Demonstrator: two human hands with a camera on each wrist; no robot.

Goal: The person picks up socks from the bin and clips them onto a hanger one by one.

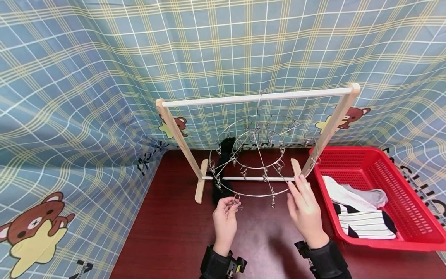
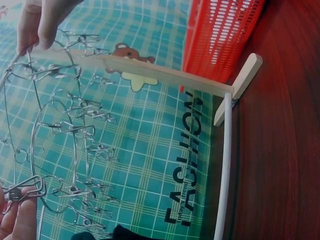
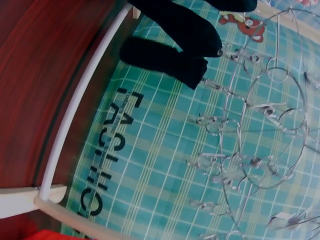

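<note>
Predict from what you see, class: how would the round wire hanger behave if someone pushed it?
The hanger would probably swing or tilt, since a hook suspends it from the bar. It looks thin and open, so it is likely light for its size. Its dangling clips would probably jiggle.

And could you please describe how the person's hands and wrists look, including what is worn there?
The left hand and right hand wear no gloves. Each wrist has a wide black band with small black fittings; those on the left show a yellow-green mark.
</note>
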